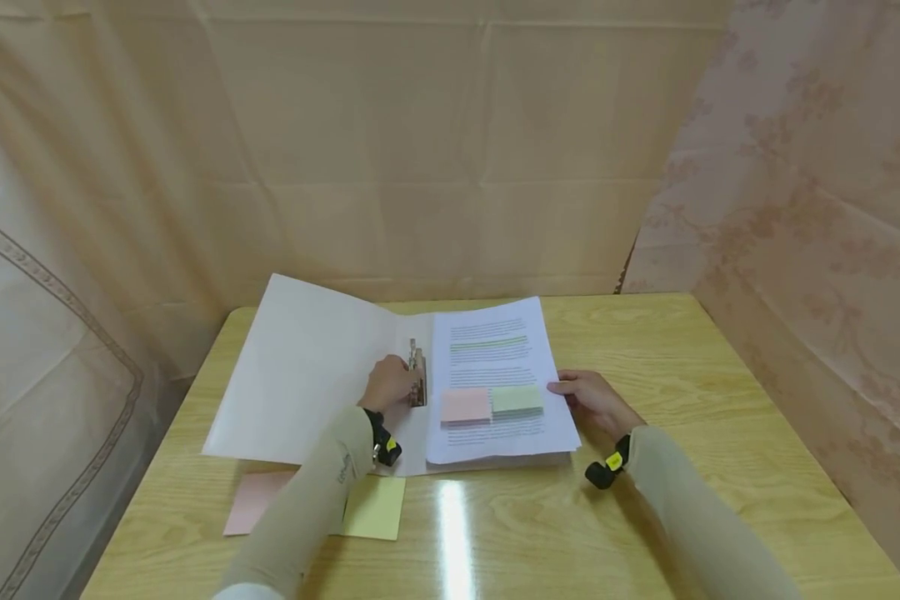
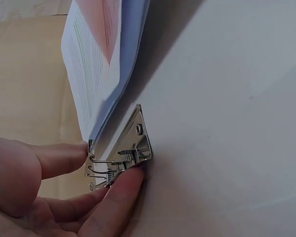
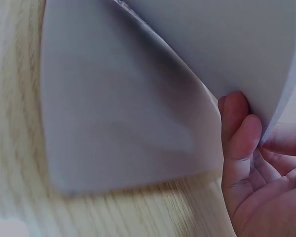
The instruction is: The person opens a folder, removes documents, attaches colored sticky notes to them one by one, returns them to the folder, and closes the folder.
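A white folder [image 1: 307,375] lies spread open on the table, with a metal clip [image 1: 418,379] by its spine. My left hand [image 1: 388,382] grips this clip; in the left wrist view the thumb [image 2: 64,159] and fingers sit on either side of its metal parts [image 2: 133,143]. Printed sheets [image 1: 487,358], some lines highlighted green, rest over the folder's right side. At their right edge my right hand [image 1: 596,402] pinches the stack, lifted off the folder's cover [image 3: 103,113] in the right wrist view. Pink [image 1: 465,406] and green [image 1: 517,400] sticky notes lie on the top sheet.
Below the folder, a pink pad [image 1: 253,502] and a yellow pad [image 1: 375,508] lie on the wooden table [image 1: 555,533], partly behind the left forearm. Curtains [image 1: 450,167] hang beyond the table's far edge and along both sides.
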Available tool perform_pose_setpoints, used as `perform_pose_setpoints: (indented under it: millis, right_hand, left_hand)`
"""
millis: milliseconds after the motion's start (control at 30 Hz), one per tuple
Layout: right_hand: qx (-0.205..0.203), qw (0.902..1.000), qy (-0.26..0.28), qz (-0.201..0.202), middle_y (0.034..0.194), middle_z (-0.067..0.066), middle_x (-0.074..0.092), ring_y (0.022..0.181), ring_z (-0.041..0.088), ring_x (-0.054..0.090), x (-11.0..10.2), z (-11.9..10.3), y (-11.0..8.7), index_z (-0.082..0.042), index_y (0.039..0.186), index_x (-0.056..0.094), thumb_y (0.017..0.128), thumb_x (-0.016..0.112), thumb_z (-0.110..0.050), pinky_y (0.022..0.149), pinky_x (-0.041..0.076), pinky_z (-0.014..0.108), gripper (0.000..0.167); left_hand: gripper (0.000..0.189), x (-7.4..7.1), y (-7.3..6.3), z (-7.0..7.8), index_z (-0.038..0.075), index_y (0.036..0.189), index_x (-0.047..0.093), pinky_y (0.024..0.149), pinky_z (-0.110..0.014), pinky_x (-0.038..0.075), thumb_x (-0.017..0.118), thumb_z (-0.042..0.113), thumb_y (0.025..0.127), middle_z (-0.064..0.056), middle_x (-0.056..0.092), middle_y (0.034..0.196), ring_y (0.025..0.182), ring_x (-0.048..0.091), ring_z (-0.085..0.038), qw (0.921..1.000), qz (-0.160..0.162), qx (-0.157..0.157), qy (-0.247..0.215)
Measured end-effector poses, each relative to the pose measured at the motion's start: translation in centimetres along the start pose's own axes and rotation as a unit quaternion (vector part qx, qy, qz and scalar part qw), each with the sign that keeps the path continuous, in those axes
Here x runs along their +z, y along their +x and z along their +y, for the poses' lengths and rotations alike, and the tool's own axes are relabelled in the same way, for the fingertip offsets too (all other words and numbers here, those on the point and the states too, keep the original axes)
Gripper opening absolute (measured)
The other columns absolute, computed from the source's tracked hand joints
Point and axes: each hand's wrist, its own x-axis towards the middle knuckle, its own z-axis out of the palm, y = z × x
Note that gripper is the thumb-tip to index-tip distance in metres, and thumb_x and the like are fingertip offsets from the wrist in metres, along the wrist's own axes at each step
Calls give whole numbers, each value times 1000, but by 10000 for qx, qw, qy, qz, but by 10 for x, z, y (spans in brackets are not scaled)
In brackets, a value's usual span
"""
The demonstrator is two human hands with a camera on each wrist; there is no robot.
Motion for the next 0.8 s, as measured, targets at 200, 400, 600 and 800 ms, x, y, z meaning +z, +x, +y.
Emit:
perform_pose_setpoints:
  millis: [200,400,600,800]
  right_hand:
    - [116,9994,311,-58,117,8,65,92,13,60,8,-2,8,4,142,43,96,60,-14,78,51,27,53]
    - [80,9989,443,-146,118,10,65,92,13,61,12,-2,14,6,142,42,96,58,-10,79,51,27,51]
    - [93,9991,354,-203,124,13,62,95,15,59,13,-3,21,4,141,44,97,57,-12,80,50,27,49]
    - [71,9992,252,-311,113,7,66,91,14,60,13,-3,23,4,139,46,96,57,-12,78,51,27,47]
  left_hand:
    - [27,3,-3,2,0,97,59,54,-24,39,60,27,93,-7,60,77,64,56,-16,10000,6,34,67]
    - [28,3,-3,3,0,100,59,52,-22,40,61,26,93,-8,62,80,61,59,-15,10000,-49,-11,70]
    - [27,-1,0,6,1,95,62,49,-23,40,61,27,92,-6,62,73,56,57,-15,9991,-238,-67,341]
    - [30,-14,8,13,4,74,62,45,-25,34,53,22,96,0,50,52,46,48,-14,9968,-199,-16,777]
